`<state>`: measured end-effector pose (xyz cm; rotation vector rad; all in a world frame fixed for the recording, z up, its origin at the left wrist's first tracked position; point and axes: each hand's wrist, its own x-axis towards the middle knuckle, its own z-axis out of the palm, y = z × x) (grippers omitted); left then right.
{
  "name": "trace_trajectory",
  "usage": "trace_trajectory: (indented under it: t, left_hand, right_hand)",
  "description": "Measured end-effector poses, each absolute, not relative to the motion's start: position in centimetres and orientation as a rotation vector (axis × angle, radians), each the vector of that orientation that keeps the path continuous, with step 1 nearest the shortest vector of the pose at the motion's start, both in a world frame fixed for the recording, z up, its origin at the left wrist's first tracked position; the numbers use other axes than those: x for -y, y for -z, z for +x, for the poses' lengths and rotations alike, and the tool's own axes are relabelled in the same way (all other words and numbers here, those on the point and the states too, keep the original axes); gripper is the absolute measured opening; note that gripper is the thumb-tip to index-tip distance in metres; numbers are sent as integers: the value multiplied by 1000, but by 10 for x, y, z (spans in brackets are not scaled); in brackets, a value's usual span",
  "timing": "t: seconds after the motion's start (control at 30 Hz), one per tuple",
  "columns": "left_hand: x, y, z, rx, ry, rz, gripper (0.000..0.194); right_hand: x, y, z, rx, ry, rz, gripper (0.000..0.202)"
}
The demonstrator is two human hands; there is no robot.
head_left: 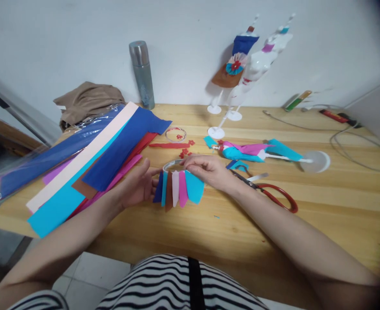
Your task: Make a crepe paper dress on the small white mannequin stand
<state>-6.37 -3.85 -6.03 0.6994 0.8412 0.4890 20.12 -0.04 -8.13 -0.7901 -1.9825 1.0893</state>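
Coloured strips (176, 189) hung in a fringe from a pale hoop (171, 164), between the two hands over the tabletop (144, 237). Farthest left of these lay a pile of paper sheets (107, 163). Next came the left hand (138, 185): its thumb stood clear and its fingers were partly hidden by the dark blue strip, so whether that grip bore any weight was impossible to say. A soft rest seemed wisest there, steadying the hoop without creasing the paper. At the fringe's right end, the right hand (205, 170) had its grip pinched on the hoop's rim, at the top of the broad light-blue strip. Good work here likely called for pressing right at the join, keeping the tops level and the gaps even. Rightmost, scissors (267, 186) lay beside the right forearm; loose ends were best kept off the blades.
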Motion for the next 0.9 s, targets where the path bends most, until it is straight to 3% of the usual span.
trace_trajectory:
  t: [0.33, 0.53, 0.67, 0.9]
  left_hand:
    - [49, 52, -74, -1081, -287, 940, 106]
    - [52, 45, -73, -1487, -520, 1316, 71]
    - [48, 44, -66, -1426, -607, 1429, 42]
    - [42, 61, -56, -1346, -582, 1247, 36]
  right_hand:
    - [1, 88, 196, 2117, -1010, -763, 31]
    - [2, 88, 195, 2108, -1017, -812, 28]
    - [3, 88, 194, 2103, -1080, -876, 27]
    - [6, 82, 192, 2136, -1143, -950, 16]
